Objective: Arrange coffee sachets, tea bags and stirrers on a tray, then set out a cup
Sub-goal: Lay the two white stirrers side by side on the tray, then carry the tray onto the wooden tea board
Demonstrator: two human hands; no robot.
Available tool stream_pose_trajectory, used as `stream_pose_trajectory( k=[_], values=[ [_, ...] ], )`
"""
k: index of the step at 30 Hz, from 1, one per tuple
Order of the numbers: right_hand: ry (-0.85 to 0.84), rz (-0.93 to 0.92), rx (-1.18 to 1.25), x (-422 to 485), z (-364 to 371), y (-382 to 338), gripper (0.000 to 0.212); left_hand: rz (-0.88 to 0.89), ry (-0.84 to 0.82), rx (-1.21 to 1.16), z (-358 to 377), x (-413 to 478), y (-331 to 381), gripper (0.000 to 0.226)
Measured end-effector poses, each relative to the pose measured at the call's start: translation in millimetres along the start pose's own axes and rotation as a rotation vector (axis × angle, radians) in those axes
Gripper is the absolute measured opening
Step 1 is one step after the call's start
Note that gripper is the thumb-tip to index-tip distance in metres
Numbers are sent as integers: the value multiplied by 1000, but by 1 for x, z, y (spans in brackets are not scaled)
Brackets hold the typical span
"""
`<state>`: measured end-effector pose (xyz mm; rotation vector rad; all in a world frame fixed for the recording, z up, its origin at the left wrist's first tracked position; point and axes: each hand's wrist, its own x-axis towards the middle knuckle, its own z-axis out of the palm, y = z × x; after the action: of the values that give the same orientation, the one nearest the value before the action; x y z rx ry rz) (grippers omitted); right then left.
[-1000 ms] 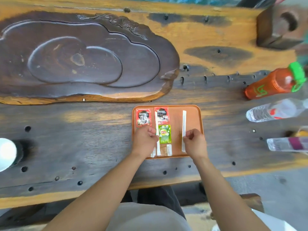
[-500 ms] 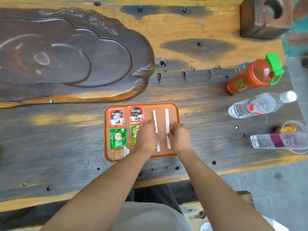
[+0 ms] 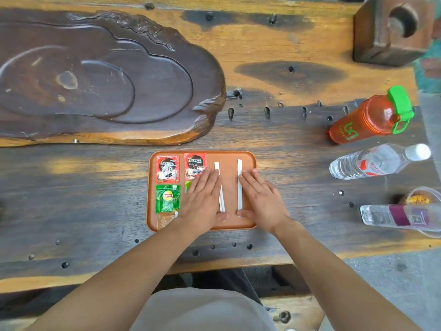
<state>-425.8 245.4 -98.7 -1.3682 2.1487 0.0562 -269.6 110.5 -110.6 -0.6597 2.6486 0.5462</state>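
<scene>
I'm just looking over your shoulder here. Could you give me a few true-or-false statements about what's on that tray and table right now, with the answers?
1. Two red coffee sachets lie side by side at the tray's far end. True.
2. The left hand holds a cup. False: it lies flat and open on the tray.
3. Two white stirrers lie between the hands. True.
4. The orange bottle has a white cap. False: its cap is green.
5. The right hand is off the tray. False: it rests open on it.
</scene>
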Motion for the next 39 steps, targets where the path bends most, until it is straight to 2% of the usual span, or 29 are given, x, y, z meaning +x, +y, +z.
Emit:
stream_pose_trajectory(
  k=[4,13,19,22,25,27,29,31,34,36,39],
  values=[
    [-85,-20,-48,6,-5,1,104,6,-51,1,3,2,-6,111],
    [-77,-40,-24,4,-6,3,106,23,-68,-23,0,5,-10,113],
    [44,11,106,-9,-12,7,113,10,-10,-103,-12,-7,-15,114],
    [86,92,106,-25,-12,10,127,-83,87,-176,-17,-32,-36,110],
    [69,198,114,-40,-1,9,134,-258,210,-249,-19,-65,-67,104],
    [41,285,171,-44,8,7,136,-381,227,-293,-17,-84,-84,99],
    [33,334,305,-43,16,4,125,-477,200,-361,-11,-96,-97,92],
    [64,369,472,-40,20,-2,98,-546,181,-510,-5,-100,-104,80],
    [133,426,582,-33,20,-9,63,-584,212,-643,-3,-96,-108,44],
    [181,474,628,-29,21,-10,51,-588,241,-667,-4,-93,-109,30],
    [216,510,639,-27,22,-10,41,-622,257,-771,-7,-91,-110,30]
  ],
)
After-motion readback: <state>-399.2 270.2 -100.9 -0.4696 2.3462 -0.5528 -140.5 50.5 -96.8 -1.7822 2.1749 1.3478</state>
